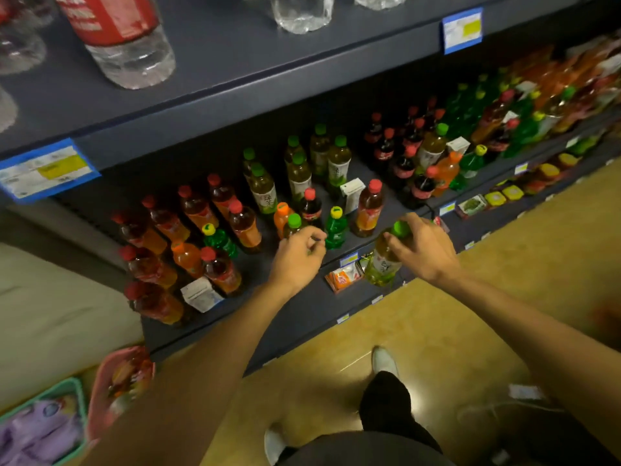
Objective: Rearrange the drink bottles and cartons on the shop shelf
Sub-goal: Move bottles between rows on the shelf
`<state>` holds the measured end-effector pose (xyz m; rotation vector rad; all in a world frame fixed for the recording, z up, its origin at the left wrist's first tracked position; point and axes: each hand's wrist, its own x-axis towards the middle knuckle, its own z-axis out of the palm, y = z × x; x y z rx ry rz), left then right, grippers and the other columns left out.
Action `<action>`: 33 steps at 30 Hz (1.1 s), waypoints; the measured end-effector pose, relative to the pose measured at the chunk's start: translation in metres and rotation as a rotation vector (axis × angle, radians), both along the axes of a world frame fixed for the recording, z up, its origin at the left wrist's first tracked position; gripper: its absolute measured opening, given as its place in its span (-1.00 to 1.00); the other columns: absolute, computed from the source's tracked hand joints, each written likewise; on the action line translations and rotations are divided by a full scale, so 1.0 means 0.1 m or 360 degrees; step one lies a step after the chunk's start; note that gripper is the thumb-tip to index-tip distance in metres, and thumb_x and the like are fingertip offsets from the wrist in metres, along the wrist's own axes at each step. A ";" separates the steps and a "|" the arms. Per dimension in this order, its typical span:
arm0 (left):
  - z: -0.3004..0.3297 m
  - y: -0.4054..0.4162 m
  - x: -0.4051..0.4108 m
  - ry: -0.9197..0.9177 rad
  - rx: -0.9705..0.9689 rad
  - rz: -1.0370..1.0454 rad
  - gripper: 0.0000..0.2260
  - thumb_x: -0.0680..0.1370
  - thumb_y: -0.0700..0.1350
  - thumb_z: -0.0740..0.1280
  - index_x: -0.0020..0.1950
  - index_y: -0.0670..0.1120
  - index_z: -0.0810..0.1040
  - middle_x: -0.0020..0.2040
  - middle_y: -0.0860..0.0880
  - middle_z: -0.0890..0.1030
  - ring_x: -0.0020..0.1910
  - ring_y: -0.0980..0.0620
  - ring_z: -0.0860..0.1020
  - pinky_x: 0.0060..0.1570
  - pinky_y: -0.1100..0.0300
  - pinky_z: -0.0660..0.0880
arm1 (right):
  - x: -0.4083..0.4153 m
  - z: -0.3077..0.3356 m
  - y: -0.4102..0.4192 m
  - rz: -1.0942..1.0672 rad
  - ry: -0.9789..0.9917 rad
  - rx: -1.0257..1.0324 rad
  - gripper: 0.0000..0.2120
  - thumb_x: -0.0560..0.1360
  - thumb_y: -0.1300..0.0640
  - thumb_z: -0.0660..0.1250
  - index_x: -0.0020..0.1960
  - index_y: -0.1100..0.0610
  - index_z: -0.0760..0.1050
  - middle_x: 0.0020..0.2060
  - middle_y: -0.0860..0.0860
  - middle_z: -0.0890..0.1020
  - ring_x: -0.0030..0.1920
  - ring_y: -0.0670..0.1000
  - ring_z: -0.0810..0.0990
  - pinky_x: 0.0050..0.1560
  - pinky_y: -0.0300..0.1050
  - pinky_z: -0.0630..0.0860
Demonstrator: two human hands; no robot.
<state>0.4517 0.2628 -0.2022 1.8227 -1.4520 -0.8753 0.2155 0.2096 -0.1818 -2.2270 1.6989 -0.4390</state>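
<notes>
Dark blue-grey metal shelving (235, 85) fills the upper picture, its tiers running away to the right into dim light. Blue-framed price tags (47, 171) sit clipped to the shelf edges, one at the left and another (462, 30) up at the right. Below, a yellowish-tan floor (437, 314) with a soft sheen catches a pale streak of reflected light. At the left, a beige surface (50, 314) stands beside the shelving. Down in the corner, a pink basket (100, 381) sits next to a teal basket (79, 391), both filled with packaged goods.
</notes>
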 end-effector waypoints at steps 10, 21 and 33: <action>-0.05 -1.06 -1.08 -0.0274 0.0089 0.0203 -0.84 0.54 -0.10 0.27 0.11 0.01 0.55 0.00 -0.06 0.63 -0.03 -0.08 0.60 -0.02 -0.03 0.56 | -0.69 -0.08 -1.17 0.0433 -0.0016 0.0035 -0.66 0.47 -0.02 0.35 0.16 0.15 0.45 -0.01 0.19 0.56 -0.07 0.28 0.54 -0.16 0.07 0.49; -0.08 -1.83 -1.52 -0.0695 0.0425 0.0127 -0.44 0.56 -0.07 0.26 0.52 0.02 0.13 0.45 -0.08 0.25 0.28 -0.16 0.45 0.08 -0.03 0.48 | -1.05 -0.22 -1.73 0.0544 -0.0153 0.0138 -0.69 0.42 0.05 0.41 0.12 0.10 0.48 -0.05 0.15 0.59 -0.10 0.23 0.57 -0.17 0.08 0.53; -0.26 -2.11 -1.70 -0.0932 0.0680 0.0047 -0.57 0.55 -0.24 0.30 0.39 -0.22 0.28 0.44 -0.23 0.13 0.22 -0.28 0.48 0.29 -0.03 0.40 | -1.35 -0.26 -1.90 0.0519 -0.0175 0.0148 -0.68 0.42 0.08 0.42 0.14 0.13 0.49 -0.05 0.16 0.59 -0.10 0.24 0.57 -0.20 0.04 0.52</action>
